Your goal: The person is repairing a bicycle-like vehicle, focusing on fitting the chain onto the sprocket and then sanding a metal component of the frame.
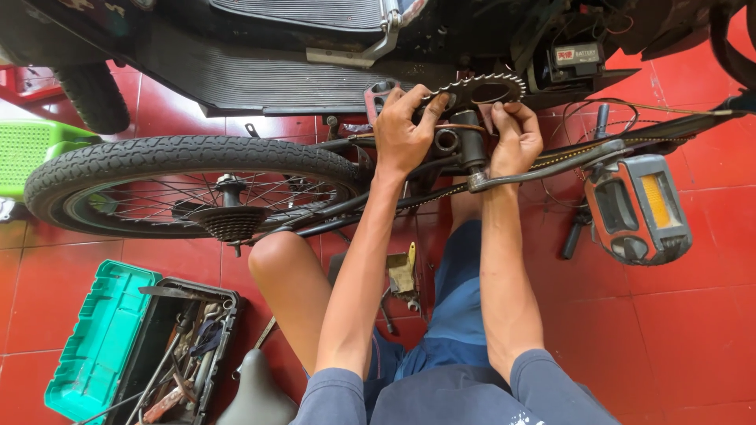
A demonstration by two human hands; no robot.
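Two hands: both work at the chainring (480,88) of an upturned bicycle, above the crank arm (543,169).
Left hand (403,134): fingers curled over the toothed edge, gripping it.
Right hand (513,138): fingertips pinched on the ring's lower edge near the chain (563,156).
Doing it well: I judge steady, even pressure from both sides keeps fingers off the teeth.
Hidden: the bottom bracket sits behind the hands; the toolbox (169,354) contents are a jumble.
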